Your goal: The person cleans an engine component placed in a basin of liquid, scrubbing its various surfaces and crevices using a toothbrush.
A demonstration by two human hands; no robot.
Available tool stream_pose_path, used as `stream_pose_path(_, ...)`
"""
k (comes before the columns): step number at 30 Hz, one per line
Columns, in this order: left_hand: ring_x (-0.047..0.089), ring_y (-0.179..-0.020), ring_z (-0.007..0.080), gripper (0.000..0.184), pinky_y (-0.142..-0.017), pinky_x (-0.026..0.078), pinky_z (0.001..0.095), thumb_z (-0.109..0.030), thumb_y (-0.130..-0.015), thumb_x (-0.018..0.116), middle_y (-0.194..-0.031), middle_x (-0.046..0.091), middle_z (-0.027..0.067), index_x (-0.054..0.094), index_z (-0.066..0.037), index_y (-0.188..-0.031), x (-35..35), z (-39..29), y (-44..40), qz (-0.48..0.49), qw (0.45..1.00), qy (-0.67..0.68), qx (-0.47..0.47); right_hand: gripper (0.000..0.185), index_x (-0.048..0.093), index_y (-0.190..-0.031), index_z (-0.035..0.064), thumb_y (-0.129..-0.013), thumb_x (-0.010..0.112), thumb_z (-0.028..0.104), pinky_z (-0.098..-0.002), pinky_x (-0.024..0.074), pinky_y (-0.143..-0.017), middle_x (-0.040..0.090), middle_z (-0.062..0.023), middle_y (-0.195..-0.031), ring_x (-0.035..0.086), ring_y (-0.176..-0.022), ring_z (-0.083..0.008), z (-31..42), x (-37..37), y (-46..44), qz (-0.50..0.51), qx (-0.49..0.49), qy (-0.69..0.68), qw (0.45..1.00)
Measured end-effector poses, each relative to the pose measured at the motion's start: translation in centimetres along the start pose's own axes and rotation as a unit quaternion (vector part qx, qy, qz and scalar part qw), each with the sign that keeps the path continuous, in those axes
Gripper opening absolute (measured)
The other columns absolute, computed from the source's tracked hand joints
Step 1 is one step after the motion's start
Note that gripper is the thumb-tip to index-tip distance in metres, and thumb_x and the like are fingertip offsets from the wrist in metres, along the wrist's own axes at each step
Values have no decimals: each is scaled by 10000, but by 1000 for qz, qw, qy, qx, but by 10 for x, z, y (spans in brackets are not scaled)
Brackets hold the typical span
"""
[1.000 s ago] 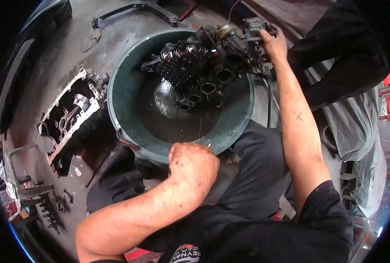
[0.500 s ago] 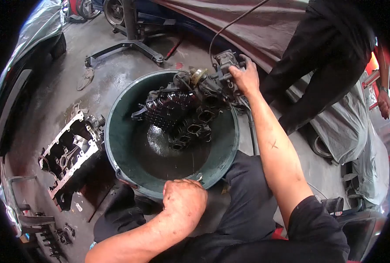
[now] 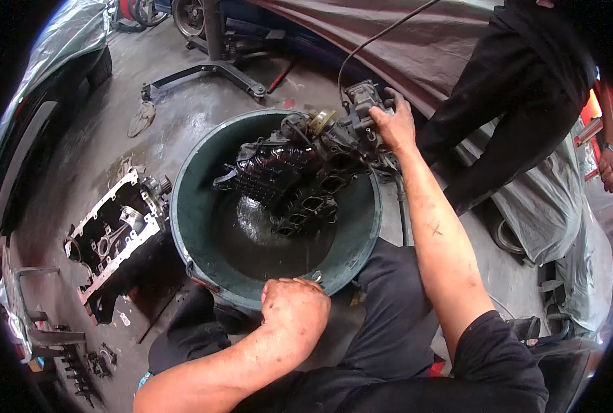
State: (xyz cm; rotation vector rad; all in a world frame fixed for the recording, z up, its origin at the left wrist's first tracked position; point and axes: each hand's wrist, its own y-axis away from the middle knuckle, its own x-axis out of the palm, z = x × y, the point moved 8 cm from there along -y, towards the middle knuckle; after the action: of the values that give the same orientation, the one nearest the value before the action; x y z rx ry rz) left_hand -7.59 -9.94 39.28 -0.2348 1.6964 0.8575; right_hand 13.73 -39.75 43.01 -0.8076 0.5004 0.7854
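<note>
My left hand point(image 3: 294, 306) is closed in a fist at the near rim of a big round green tub point(image 3: 195, 227). A small shiny end of what looks like a wrench point(image 3: 316, 276) pokes out beside its fingers. At the tub's far right edge, my right hand point(image 3: 394, 124) grips the throttle body end of a dirty intake manifold point(image 3: 320, 184). The manifold leans down into the tub, its ports facing me. Next to it rests a wet, dark, oily engine part point(image 3: 272, 168). Dark liquid point(image 3: 272, 255) covers the tub's bottom.
An engine block point(image 3: 117, 237) lies on the floor left of the tub. Beyond the tub stand the legs of a hoist point(image 3: 213, 69) and a rag point(image 3: 141, 119). Another person point(image 3: 520, 89) stands at the right, near a covered vehicle point(image 3: 526, 213). A cable point(image 3: 372, 38) hangs above.
The view has shifted slightly, so the whole scene sits a little further right. Both hands keep their places on the tub rim and the manifold.
</note>
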Motion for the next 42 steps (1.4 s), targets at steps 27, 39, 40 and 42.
stream_pose_path(27,718,-767,244,320,-557,541,416,-143,-796,636,-864,720,85,654,34,-1063,5,1,-2,57,998,13,5,664,529,-1347,68,-737,690,277,-341,432,-954,597,-168,-1208,572,-1083,-255,-19,7,-13,34,-66,-46,996)
stream_pose_path(39,715,-779,270,351,-569,530,468,-141,-807,636,-888,714,109,637,48,-1102,8,4,0,101,994,42,12,668,520,-1362,98,-743,665,302,-346,423,-984,602,-158,-1218,562,-1117,-242,-27,9,-15,74,-85,-55,992)
stream_pose_path(40,714,-774,270,355,-565,527,471,-140,-807,636,-885,713,112,633,51,-1107,8,3,-2,110,993,34,15,664,515,-1366,99,-744,658,282,-347,427,-974,601,-148,-1193,564,-1088,-241,-23,7,-15,55,-107,-53,991)
stream_pose_path(42,713,-755,275,354,-553,520,479,-132,-801,637,-881,712,115,629,56,-1101,7,2,-1,92,995,30,12,667,510,-1370,97,-745,656,278,-346,430,-969,596,-146,-1195,562,-1081,-238,-21,7,-11,70,-106,-79,989)
